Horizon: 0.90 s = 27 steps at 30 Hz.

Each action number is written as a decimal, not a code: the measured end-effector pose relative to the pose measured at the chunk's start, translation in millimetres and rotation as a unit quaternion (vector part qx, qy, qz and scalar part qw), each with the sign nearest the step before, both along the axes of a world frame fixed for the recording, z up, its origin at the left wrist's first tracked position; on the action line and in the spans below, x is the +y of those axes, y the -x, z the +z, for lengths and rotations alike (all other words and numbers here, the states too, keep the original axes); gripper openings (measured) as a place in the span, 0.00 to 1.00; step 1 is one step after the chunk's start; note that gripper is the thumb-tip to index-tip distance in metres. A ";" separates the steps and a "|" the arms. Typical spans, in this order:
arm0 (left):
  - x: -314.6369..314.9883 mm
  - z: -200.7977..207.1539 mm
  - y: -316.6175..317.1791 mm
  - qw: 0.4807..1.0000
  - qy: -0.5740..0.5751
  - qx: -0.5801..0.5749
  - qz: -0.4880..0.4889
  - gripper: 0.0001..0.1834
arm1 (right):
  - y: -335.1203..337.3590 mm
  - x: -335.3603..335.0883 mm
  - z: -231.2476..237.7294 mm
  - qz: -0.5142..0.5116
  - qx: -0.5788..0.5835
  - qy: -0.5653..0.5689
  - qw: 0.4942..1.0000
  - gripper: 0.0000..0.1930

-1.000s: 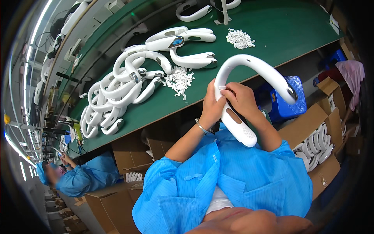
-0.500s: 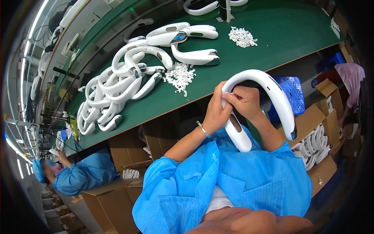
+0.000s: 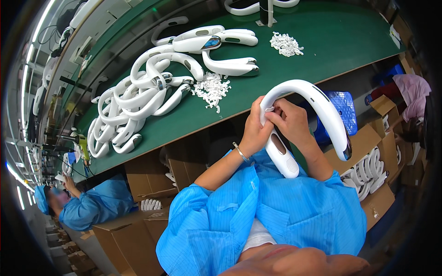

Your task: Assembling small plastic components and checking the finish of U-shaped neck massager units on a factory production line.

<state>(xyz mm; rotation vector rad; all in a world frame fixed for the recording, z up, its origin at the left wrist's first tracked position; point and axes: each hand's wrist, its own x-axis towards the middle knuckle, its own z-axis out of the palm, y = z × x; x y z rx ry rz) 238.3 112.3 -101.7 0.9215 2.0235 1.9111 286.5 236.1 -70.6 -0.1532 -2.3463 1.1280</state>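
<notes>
The scene is viewed from the wearer's head, through the left of two wide fisheye cameras worn side by side. The lens is aimed steeply down and forward: the blue smock (image 3: pixel 294 221) is seen from above, very near, along the lower edge, and the left hand (image 3: pixel 253 129) and right hand (image 3: pixel 292 122) are placed just right of centre. The green workbench (image 3: pixel 331 41) is shown beyond, slanted across the top. At far left, ceiling tube lights (image 3: pixel 43 19) and a co-worker (image 3: pixel 99 204) are taken in from farther off, bent toward the darkened rim.
</notes>
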 end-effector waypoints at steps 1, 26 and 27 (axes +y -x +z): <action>0.2 -1.9 1.0 1.000 -0.002 0.006 0.008 0.30 | 1.7 3.3 -3.6 0.000 0.000 0.000 1.000 0.12; 4.7 -9.5 5.8 0.962 -0.106 -0.179 -0.177 0.31 | -13.3 44.6 -17.3 0.147 -0.218 0.562 0.784 0.16; 2.5 -8.8 6.7 0.972 -0.110 -0.111 -0.173 0.31 | -16.2 39.8 -8.0 0.152 -0.183 0.602 0.762 0.17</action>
